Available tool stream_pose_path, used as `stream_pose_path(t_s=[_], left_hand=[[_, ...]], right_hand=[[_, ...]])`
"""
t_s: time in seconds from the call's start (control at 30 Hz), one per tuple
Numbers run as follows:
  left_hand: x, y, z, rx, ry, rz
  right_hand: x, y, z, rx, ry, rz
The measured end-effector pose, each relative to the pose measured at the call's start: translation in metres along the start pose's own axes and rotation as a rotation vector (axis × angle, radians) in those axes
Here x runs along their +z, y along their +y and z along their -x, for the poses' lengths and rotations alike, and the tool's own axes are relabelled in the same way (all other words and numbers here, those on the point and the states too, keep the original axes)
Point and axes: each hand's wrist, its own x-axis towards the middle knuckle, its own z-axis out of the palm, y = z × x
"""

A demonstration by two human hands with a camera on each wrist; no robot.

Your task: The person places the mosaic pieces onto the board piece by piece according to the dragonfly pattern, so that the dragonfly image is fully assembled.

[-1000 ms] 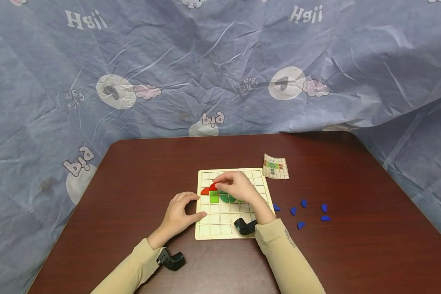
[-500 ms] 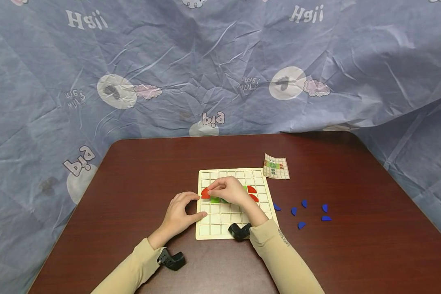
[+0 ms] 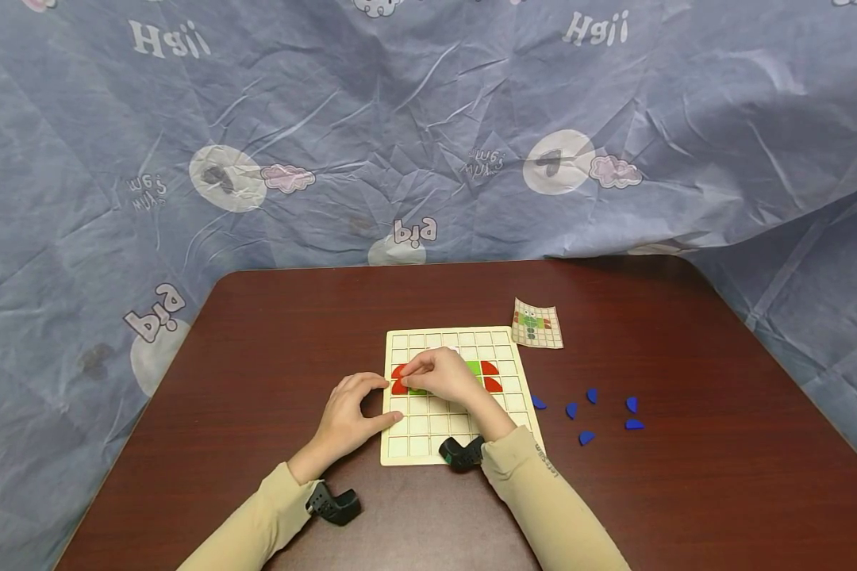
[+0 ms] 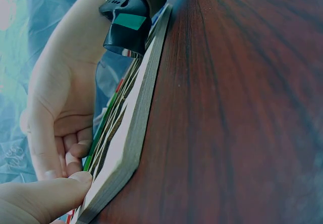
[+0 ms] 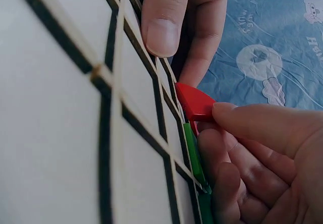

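My right hand (image 3: 443, 375) pinches a red quarter-circle tile (image 5: 196, 102) between thumb and index finger, low over the left side of the pale grid board (image 3: 428, 436). In the right wrist view this tile stands tilted beside a green tile (image 5: 193, 151). Another red tile (image 3: 398, 369) lies just above it in the head view. My left hand (image 3: 346, 412) rests at the board's left edge, thumb on the surface and index fingertip at the rim, fingers loosely bent. Two red tiles (image 3: 490, 376) lie at the right of the pattern; my right hand hides its middle.
Several blue tiles (image 3: 591, 395) lie scattered on the dark wooden table (image 3: 293, 333) to the board's right. A small pattern card (image 3: 537, 324) lies by the board's upper right corner. A patterned blue cloth (image 3: 328, 159) hangs behind.
My right hand has moved left and slightly down over the board with the red tile, now at the cell below the other red one. The left hand stays in place.
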Motion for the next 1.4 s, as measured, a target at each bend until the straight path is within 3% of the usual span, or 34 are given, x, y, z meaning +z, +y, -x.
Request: stream_pose_path(t_s=[0.5,1.4], left_hand=[[-0.0004,0.0008,0.0002,0.001,0.009,0.011],[-0.0001,0.0015,0.0002,-0.004,0.007,0.009]], right_hand=[[0.0022,0.0021,-0.0027,-0.027,0.022,0.126],[0.0031,0.0034,-0.0022,-0.027,0.029,0.129]])
